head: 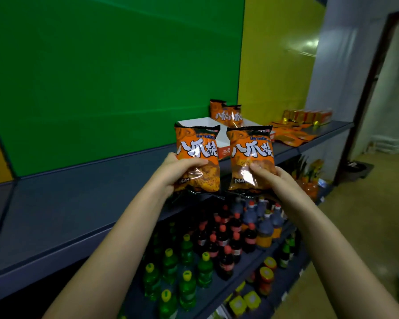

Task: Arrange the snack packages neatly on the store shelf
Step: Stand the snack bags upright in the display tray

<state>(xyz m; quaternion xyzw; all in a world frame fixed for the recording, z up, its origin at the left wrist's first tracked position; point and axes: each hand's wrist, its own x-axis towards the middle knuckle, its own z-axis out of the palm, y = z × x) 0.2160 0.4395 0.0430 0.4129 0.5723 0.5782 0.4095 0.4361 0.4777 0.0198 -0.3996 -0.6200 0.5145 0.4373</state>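
Observation:
My left hand [177, 171] grips the lower left of an orange snack bag [197, 155], held upright above the front edge of the grey shelf [78, 215]. Beside it, my right hand [266, 177] grips the lower right of a matching orange bag [251, 155], also upright. The two bags hang side by side, almost touching. Behind them stands a white display box [203, 125] with two more orange bags [226, 115] upright in it. Several flat orange packets [290, 135] lie scattered on the shelf to the right of the box.
Gold and orange boxes [306, 117] line the shelf's far right end. Lower shelves hold dark red-capped bottles [224, 236] and green yellow-capped bottles [184, 279]. A green back panel [113, 77] rises behind the shelf. An aisle floor [366, 215] and doorway lie to the right.

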